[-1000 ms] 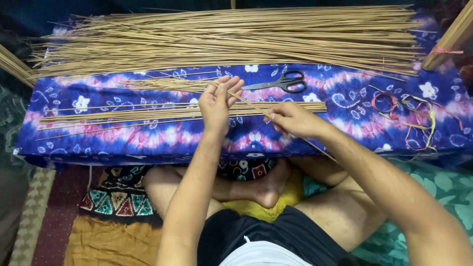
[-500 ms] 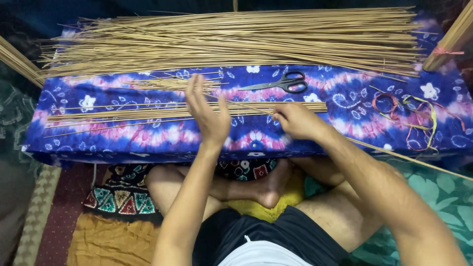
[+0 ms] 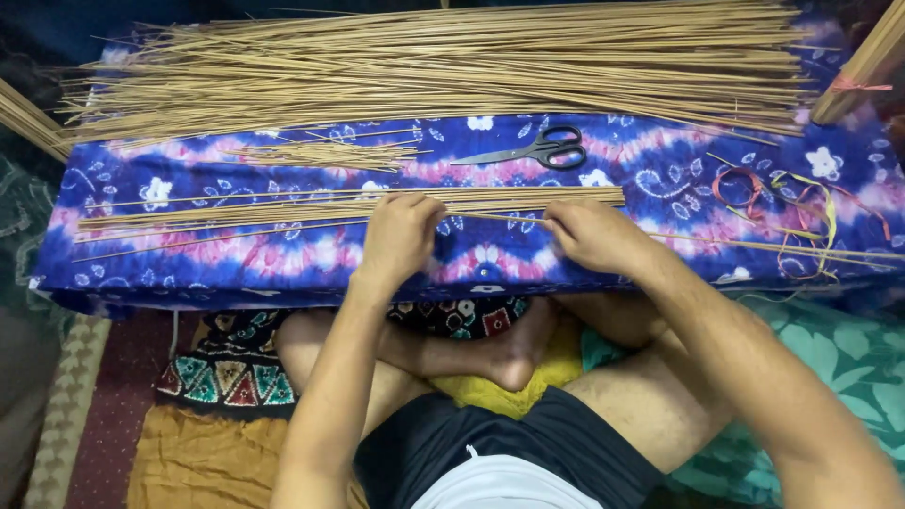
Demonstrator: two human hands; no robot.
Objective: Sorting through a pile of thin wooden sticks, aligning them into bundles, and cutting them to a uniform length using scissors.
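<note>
A person sits cross-legged on the floor, looking down at a low counter (image 3: 283,269) draped in blue and pink tie-dye cloth with white flowers. Both hands rest on a small row of thin tan sticks (image 3: 236,209) lying lengthwise along the near part of the counter. The left hand (image 3: 401,236) is cupped, palm down, fingers curled over the sticks at about the middle of the row; whether it grips any cannot be told. The right hand (image 3: 589,236), close by at 3 o'clock from the left, pinches the end of a single stick (image 3: 792,247) that runs away toward the right edge. The two hands are near each other, not touching. Judging by the layout, only a small share looks sorted: the near row is thin, while a very large pile of sticks (image 3: 452,61) lies spread across the far side at 12 o'clock. A smaller loose clump of short sticks (image 3: 330,153) lies between the pile and the row, at 11 o'clock from the left hand. Black-handled scissors (image 3: 537,151) lie closed at 12 o'clock from the right hand. A tangle of coloured bands (image 3: 801,212), red, yellow and green, lies at 3 o'clock. A tied bundle of sticks (image 3: 863,66) leans in at the upper right corner. Nothing sits between the hands and the row
</note>
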